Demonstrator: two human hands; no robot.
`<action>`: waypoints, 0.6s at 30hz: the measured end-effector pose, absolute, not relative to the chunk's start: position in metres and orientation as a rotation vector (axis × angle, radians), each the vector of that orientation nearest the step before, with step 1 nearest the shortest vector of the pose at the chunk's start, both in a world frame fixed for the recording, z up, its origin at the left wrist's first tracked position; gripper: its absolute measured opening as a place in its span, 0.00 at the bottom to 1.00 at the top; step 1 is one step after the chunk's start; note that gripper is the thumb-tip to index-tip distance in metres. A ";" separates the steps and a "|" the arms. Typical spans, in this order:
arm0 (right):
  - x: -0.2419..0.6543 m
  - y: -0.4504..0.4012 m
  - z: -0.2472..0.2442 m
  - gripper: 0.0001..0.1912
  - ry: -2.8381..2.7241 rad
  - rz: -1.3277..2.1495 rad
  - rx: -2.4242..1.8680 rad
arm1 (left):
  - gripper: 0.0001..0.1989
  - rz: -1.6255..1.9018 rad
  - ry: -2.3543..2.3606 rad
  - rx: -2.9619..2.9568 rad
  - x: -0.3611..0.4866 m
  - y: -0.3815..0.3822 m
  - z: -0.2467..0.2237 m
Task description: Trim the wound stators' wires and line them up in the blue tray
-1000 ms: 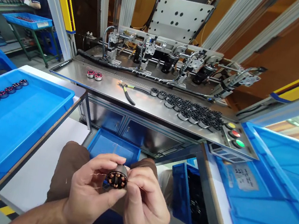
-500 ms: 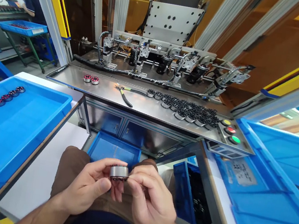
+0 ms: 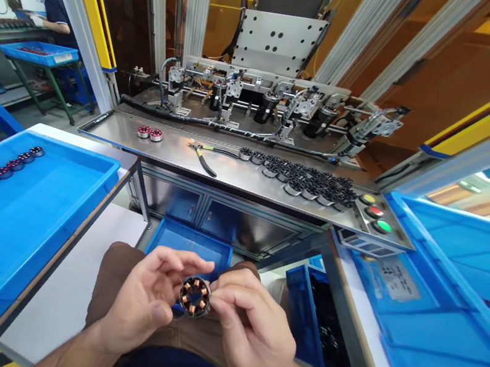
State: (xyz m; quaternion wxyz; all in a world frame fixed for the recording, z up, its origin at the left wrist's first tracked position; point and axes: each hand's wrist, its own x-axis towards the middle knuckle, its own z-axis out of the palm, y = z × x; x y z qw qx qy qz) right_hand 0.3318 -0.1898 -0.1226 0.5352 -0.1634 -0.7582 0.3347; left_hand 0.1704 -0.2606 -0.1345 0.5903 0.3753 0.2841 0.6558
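Note:
A motor stator [image 3: 194, 296], a round ring with copper windings inside, is held over my lap with its open face toward me. The thumb and fingers of my right hand [image 3: 249, 328] pinch it at its right edge. My left hand [image 3: 146, 292] is around its left side, fingers curved and apart, thumb stretched out; a gap shows between thumb and ring. Whether the left fingers behind touch the ring is hidden. On the metal bench ahead lie two red-wound stators [image 3: 149, 133], green-handled cutting pliers [image 3: 205, 158] and a cluster of black stators [image 3: 306, 180].
A blue tray [image 3: 59, 196] with a row of stators stands at left. Blue bins [image 3: 452, 293] are at right, beside push buttons [image 3: 375, 212]. Behind the bench stands a machine with clamps [image 3: 260, 92]. Another person [image 3: 52, 4] works at far left.
The stator has turned from showing its metal side to showing its wound face. My left fingers have opened away from it, while my right hand keeps its pinch.

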 end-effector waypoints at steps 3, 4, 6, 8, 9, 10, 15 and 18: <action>0.339 -0.187 -0.124 0.07 -1.898 0.663 -0.326 | 0.25 1.276 0.681 0.807 0.173 -0.258 -0.139; 0.341 -0.187 -0.124 0.07 -1.916 0.631 -0.321 | 0.23 1.211 0.664 0.797 0.174 -0.258 -0.141; 0.343 -0.187 -0.125 0.07 -1.933 0.603 -0.331 | 0.18 1.194 0.629 0.790 0.174 -0.258 -0.145; 0.343 -0.189 -0.126 0.07 -1.918 0.639 -0.374 | 0.15 1.246 0.642 0.804 0.174 -0.259 -0.146; 0.342 -0.190 -0.126 0.07 -1.896 0.676 -0.407 | 0.14 1.274 0.656 0.816 0.174 -0.260 -0.146; 0.340 -0.192 -0.126 0.07 -1.863 0.718 -0.441 | 0.15 1.301 0.672 0.841 0.174 -0.260 -0.145; 0.332 -0.197 -0.131 0.09 -1.655 1.020 -0.567 | 0.16 1.555 0.921 1.255 0.176 -0.261 -0.141; 0.327 -0.199 -0.139 0.15 -1.471 1.399 -0.621 | 0.27 1.690 1.135 1.649 0.174 -0.261 -0.140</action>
